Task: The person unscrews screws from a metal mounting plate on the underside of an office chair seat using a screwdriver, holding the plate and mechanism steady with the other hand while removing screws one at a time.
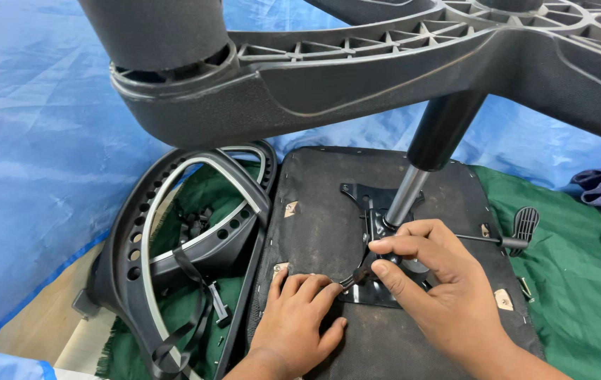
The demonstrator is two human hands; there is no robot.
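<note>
An upside-down office chair seat point(328, 211) lies flat, its black underside up. A black metal mechanism plate point(367, 200) is bolted to it, with a chrome gas cylinder point(407, 195) rising into the grey star base point(357, 77) close overhead. My right hand point(423, 281) pinches a small dark tool point(358, 276) at the plate's near edge. My left hand point(300, 317) rests flat on the seat underside, its fingertips touching the tool's tip beside the plate.
A black curved chair backrest frame point(180, 246) with straps lies to the left on green cloth point(575, 281). A lever with a black paddle point(523, 224) sticks out to the right. Blue tarp point(40, 141) covers the surroundings; wooden floor point(40, 317) shows at lower left.
</note>
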